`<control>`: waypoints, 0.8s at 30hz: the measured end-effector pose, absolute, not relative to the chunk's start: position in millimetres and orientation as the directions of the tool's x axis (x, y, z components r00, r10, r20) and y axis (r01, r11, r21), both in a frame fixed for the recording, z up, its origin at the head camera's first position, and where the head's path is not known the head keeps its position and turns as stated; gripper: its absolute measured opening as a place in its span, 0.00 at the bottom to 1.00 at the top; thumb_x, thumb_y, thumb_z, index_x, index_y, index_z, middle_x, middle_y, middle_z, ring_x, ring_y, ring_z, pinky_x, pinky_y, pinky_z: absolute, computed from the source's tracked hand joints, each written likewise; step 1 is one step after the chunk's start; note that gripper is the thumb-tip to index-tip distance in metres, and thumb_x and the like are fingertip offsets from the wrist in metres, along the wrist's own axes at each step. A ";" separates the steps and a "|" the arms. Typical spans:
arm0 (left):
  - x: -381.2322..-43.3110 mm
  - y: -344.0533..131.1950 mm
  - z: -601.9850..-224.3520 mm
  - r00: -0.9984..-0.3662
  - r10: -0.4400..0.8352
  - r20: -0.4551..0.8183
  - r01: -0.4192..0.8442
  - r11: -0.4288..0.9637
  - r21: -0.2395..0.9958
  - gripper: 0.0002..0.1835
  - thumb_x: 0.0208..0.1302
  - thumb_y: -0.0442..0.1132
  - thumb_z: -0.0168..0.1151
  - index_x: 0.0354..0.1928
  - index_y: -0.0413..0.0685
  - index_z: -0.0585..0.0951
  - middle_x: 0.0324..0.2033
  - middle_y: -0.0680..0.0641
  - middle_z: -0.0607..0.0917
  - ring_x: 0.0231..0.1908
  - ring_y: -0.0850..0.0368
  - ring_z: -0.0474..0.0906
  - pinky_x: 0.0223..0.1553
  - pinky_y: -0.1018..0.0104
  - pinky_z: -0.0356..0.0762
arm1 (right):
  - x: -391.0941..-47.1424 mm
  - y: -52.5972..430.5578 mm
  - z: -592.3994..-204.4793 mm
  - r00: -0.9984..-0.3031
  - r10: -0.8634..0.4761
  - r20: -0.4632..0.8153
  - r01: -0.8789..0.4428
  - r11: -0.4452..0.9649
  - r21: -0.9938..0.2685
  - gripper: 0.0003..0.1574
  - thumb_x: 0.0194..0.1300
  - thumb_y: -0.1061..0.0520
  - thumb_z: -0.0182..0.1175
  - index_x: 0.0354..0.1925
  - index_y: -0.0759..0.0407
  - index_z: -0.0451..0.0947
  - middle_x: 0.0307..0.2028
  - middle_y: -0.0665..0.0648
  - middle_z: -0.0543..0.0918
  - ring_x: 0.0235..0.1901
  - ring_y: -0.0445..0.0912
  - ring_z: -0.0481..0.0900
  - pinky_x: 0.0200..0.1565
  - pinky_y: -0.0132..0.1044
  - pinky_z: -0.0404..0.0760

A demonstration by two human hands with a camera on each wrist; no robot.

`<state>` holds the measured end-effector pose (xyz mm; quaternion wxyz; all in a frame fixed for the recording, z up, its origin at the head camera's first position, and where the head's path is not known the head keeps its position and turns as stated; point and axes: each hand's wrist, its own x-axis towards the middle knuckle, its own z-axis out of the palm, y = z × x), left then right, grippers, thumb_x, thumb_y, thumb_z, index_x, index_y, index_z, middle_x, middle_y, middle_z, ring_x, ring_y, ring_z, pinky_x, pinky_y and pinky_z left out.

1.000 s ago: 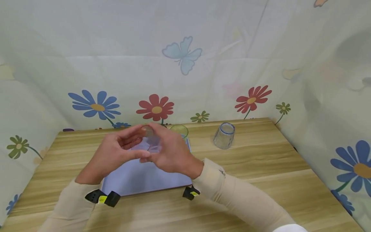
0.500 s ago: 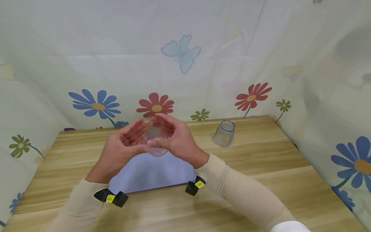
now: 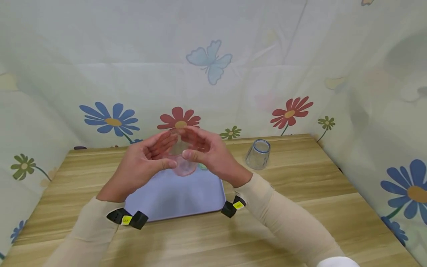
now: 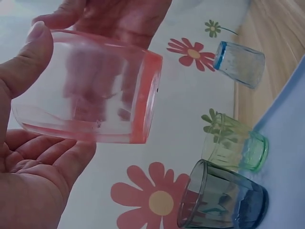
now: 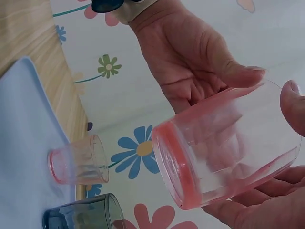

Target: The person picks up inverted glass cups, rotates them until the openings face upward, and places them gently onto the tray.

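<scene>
Left hand (image 3: 135, 172) and right hand (image 3: 217, 157) hold 1 pink tumbler (image 4: 95, 90) between their fingers, above the tray (image 3: 186, 200); 1 upturned clear tumbler (image 3: 257, 157) stands apart, near the far edge of the table (image 3: 307, 185).

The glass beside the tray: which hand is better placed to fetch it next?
Likely the right hand, nearer that glass right of the tray. The left hand is farther; both hold a pink glass, so the right should release first.

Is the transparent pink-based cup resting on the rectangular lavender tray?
No, the left hand and right hand hold the cup up, and the left wrist view shows it apart from the tray.
</scene>
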<state>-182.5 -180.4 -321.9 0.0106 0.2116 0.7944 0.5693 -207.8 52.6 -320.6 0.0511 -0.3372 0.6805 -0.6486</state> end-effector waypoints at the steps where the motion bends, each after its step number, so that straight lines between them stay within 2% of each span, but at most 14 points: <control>1: -183.2 -179.7 -321.1 -0.910 0.348 0.224 0.326 0.270 0.906 0.45 0.65 0.42 0.74 0.81 0.47 0.62 0.75 0.50 0.74 0.76 0.52 0.69 0.63 0.77 0.75 | -208.1 53.5 -319.8 -0.763 -0.530 0.370 -0.395 -0.070 -0.916 0.43 0.71 0.50 0.67 0.76 0.63 0.65 0.71 0.64 0.76 0.73 0.58 0.73 0.74 0.55 0.73; 3: -184.2 -177.7 -319.6 -0.910 0.347 0.226 0.332 0.284 0.900 0.45 0.65 0.42 0.74 0.80 0.49 0.63 0.74 0.51 0.75 0.76 0.53 0.69 0.64 0.76 0.75 | -208.8 55.1 -319.2 -0.759 -0.533 0.373 -0.395 -0.077 -0.915 0.44 0.70 0.50 0.67 0.76 0.65 0.64 0.72 0.66 0.75 0.74 0.58 0.72 0.75 0.54 0.72; 5: -185.5 -175.3 -318.5 -0.912 0.342 0.226 0.333 0.298 0.894 0.46 0.64 0.42 0.75 0.80 0.50 0.63 0.74 0.51 0.75 0.76 0.53 0.69 0.65 0.75 0.74 | -209.6 56.9 -319.5 -0.761 -0.526 0.379 -0.403 -0.074 -0.912 0.51 0.66 0.42 0.68 0.77 0.66 0.63 0.72 0.67 0.74 0.75 0.58 0.71 0.75 0.53 0.71; 8: -187.5 -171.1 -316.9 -0.914 0.334 0.230 0.337 0.313 0.888 0.47 0.63 0.41 0.75 0.81 0.49 0.62 0.74 0.49 0.74 0.76 0.52 0.69 0.66 0.72 0.74 | -211.3 59.5 -320.1 -0.761 -0.508 0.404 -0.432 -0.068 -0.899 0.65 0.56 0.30 0.67 0.76 0.69 0.62 0.71 0.70 0.74 0.74 0.61 0.71 0.74 0.58 0.71; 10: -188.9 -168.1 -315.7 -0.915 0.329 0.232 0.337 0.310 0.889 0.47 0.63 0.40 0.75 0.81 0.49 0.62 0.74 0.48 0.74 0.76 0.51 0.70 0.64 0.73 0.75 | -212.3 61.7 -319.9 -0.760 -0.497 0.418 -0.449 -0.065 -0.891 0.69 0.53 0.27 0.66 0.76 0.71 0.61 0.71 0.72 0.74 0.74 0.63 0.71 0.74 0.60 0.70; 15: -193.3 -160.9 -314.1 -0.904 0.342 0.257 0.358 0.274 0.893 0.46 0.62 0.38 0.76 0.80 0.49 0.64 0.74 0.47 0.75 0.75 0.50 0.71 0.62 0.76 0.77 | -214.0 68.8 -318.5 -0.757 -0.489 0.434 -0.469 -0.056 -0.882 0.68 0.54 0.27 0.66 0.76 0.69 0.62 0.70 0.71 0.75 0.72 0.62 0.73 0.73 0.59 0.72; 19: -197.1 -156.2 -313.7 -0.887 0.368 0.280 0.389 0.267 0.882 0.46 0.62 0.40 0.76 0.80 0.50 0.64 0.74 0.49 0.75 0.75 0.51 0.70 0.64 0.71 0.76 | -214.1 75.3 -318.2 -0.767 -0.473 0.433 -0.469 -0.047 -0.882 0.65 0.54 0.28 0.67 0.76 0.67 0.63 0.70 0.69 0.76 0.71 0.61 0.75 0.72 0.57 0.74; 24: -200.6 -150.0 -311.9 -0.886 0.380 0.265 0.381 0.270 0.884 0.47 0.62 0.39 0.76 0.80 0.49 0.63 0.75 0.50 0.74 0.75 0.53 0.71 0.68 0.64 0.74 | -213.5 80.7 -319.1 -0.770 -0.457 0.446 -0.474 -0.059 -0.879 0.65 0.55 0.29 0.67 0.76 0.69 0.63 0.71 0.70 0.75 0.73 0.61 0.73 0.74 0.54 0.72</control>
